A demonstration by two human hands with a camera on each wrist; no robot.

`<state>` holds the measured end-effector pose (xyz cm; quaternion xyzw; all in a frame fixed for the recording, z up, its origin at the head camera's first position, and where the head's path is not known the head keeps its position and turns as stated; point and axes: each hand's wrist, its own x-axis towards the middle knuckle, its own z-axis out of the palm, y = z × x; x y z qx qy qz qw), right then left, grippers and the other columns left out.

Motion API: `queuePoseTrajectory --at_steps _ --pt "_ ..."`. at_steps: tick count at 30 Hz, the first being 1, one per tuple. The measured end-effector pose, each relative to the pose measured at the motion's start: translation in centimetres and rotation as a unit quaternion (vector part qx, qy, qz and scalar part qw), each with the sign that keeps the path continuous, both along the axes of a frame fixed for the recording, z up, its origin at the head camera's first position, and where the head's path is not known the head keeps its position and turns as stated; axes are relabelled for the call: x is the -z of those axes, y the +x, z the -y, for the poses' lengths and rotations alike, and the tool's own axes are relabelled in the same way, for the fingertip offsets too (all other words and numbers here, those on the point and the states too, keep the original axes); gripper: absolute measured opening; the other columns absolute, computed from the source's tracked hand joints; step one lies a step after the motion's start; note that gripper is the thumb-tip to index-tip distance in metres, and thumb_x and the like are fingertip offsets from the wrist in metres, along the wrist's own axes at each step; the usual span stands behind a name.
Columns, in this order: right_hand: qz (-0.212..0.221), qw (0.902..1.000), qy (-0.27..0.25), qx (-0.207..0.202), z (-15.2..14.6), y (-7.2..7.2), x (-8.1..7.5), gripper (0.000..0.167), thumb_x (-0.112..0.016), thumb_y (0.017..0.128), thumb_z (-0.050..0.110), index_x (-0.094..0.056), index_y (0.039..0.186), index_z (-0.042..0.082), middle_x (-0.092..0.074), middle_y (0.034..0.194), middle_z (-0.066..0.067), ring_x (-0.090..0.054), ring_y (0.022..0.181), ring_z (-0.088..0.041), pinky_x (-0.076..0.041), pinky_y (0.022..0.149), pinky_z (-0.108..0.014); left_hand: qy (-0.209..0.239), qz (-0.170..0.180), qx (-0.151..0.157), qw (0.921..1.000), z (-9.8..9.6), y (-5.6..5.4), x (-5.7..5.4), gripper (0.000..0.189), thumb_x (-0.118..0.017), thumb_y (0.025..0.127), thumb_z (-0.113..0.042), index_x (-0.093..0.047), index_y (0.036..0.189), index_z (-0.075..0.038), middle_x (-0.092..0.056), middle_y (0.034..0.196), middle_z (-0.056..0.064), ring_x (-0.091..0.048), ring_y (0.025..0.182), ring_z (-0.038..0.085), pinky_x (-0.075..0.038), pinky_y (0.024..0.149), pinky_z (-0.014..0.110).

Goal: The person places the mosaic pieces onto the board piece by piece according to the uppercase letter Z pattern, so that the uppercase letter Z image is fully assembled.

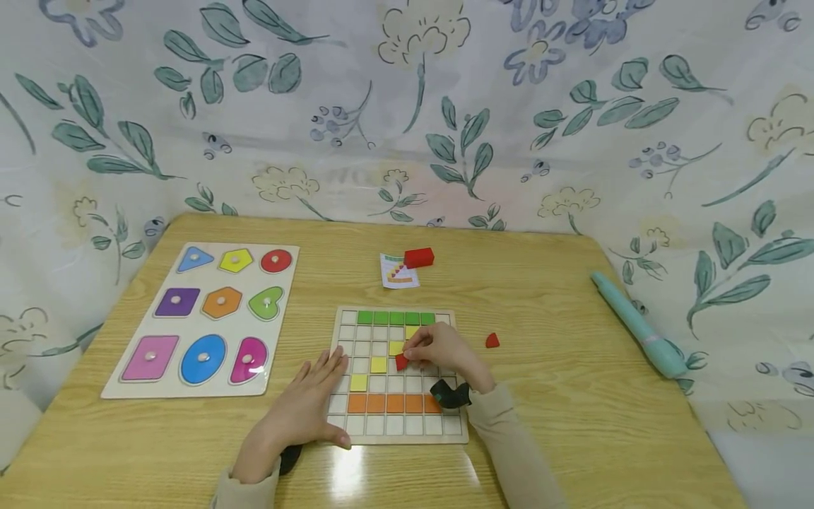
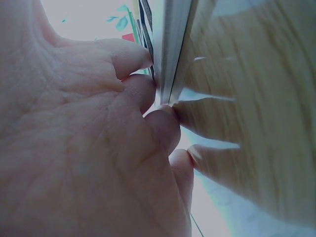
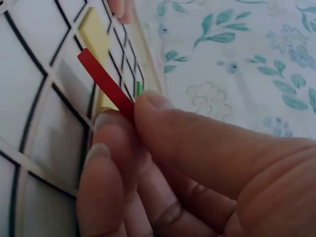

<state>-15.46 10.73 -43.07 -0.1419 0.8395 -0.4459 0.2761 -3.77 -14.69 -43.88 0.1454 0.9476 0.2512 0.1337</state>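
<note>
A white grid board (image 1: 413,424) lies on the table, with a row of green tiles (image 1: 389,318), a diagonal of yellow tiles (image 1: 378,365) and a row of orange tiles (image 1: 395,403) in it. My right hand (image 1: 441,348) pinches a red tile (image 3: 107,81) between thumb and fingers, just over the board's middle. In the right wrist view the tile is seen edge-on and tilted. On the board's left edge rests my left hand (image 1: 305,403), fingers extended and spread; its fingertips touch the board edge (image 2: 170,49) in the left wrist view.
A shape puzzle board (image 1: 244,360) with knobbed pieces lies at the left. Behind the grid are a printed pattern card (image 1: 400,281) and a red block (image 1: 420,257). A small red piece (image 1: 492,341) lies right of the grid. A teal wand-like object (image 1: 636,322) lies along the right edge.
</note>
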Motion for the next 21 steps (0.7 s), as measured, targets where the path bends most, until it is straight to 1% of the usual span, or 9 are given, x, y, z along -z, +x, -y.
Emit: queuePoseTrajectory --at_steps 2,5,9,12,15,18,21 --pt "-0.001 1.0 0.004 0.005 0.3 0.3 0.0 0.01 -0.07 0.089 0.013 -0.071 0.091 0.003 -0.07 0.077 -0.005 -0.062 0.064 -0.011 -0.053 0.059 -0.022 0.0 0.001 0.0 1.0 0.0 0.0 -0.1 0.131 -0.085 0.052 -0.057 -0.023 0.152 0.0 -0.016 0.162 0.017 -0.012 0.149 0.041 -0.011 0.12 0.061" --pt "-0.018 0.9996 0.017 0.013 0.7 0.6 0.0 0.009 -0.071 0.088 0.013 -0.072 0.088 0.004 -0.068 0.074 -0.004 -0.059 0.062 -0.01 -0.05 0.057 -0.02 -0.002 -0.005 0.003 1.0 0.0 0.1 -0.1 0.131 -0.085 0.051 -0.058 -0.024 0.152 0.002 -0.016 0.161 0.018 -0.013 0.149 0.042 -0.012 0.12 0.061" --pt "-0.041 0.9986 0.031 0.009 1.1 1.0 -0.1 0.01 -0.073 0.086 0.015 -0.072 0.086 0.006 -0.066 0.073 -0.002 -0.053 0.061 -0.009 -0.045 0.054 -0.019 -0.002 -0.007 0.002 1.0 0.0 0.1 0.0 0.132 -0.085 0.051 -0.057 -0.024 0.151 0.002 -0.016 0.161 0.019 -0.013 0.148 0.042 -0.012 0.12 0.061" --pt "-0.047 0.9985 0.028 0.003 1.3 1.1 -0.1 0.01 -0.073 0.086 0.016 -0.073 0.085 0.006 -0.065 0.073 -0.001 -0.052 0.061 -0.009 -0.044 0.054 -0.019 -0.005 -0.001 0.001 1.0 0.1 0.0 0.1 0.132 -0.085 0.051 -0.058 -0.024 0.152 0.001 -0.015 0.162 0.017 -0.012 0.149 0.041 -0.011 0.12 0.06" --pt "-0.047 0.9986 0.024 -0.002 1.3 1.0 -0.2 0.009 -0.072 0.087 0.016 -0.072 0.086 0.007 -0.068 0.076 -0.001 -0.054 0.063 -0.009 -0.045 0.057 -0.02 -0.007 -0.001 0.002 1.0 0.1 0.0 0.0 0.131 -0.084 0.052 -0.058 -0.023 0.152 0.001 -0.015 0.162 0.018 -0.012 0.149 0.041 -0.011 0.121 0.06" --pt "-0.056 0.9979 0.031 -0.005 1.0 0.8 -0.1 0.008 -0.071 0.088 0.017 -0.072 0.088 0.009 -0.069 0.082 -0.001 -0.056 0.069 -0.009 -0.045 0.061 -0.02 -0.006 -0.003 0.004 1.0 0.1 -0.1 -0.1 0.131 -0.085 0.052 -0.058 -0.023 0.152 0.002 -0.015 0.162 0.019 -0.012 0.149 0.042 -0.011 0.12 0.061" --pt "-0.067 0.9972 0.034 0.001 0.4 0.5 -0.1 0.01 -0.071 0.088 0.017 -0.072 0.093 0.008 -0.071 0.087 -0.002 -0.058 0.074 -0.009 -0.046 0.065 -0.021 -0.005 0.001 0.005 1.0 0.1 -0.1 0.0 0.131 -0.085 0.052 -0.057 -0.023 0.152 0.002 -0.015 0.162 0.018 -0.012 0.149 0.041 -0.011 0.12 0.06"
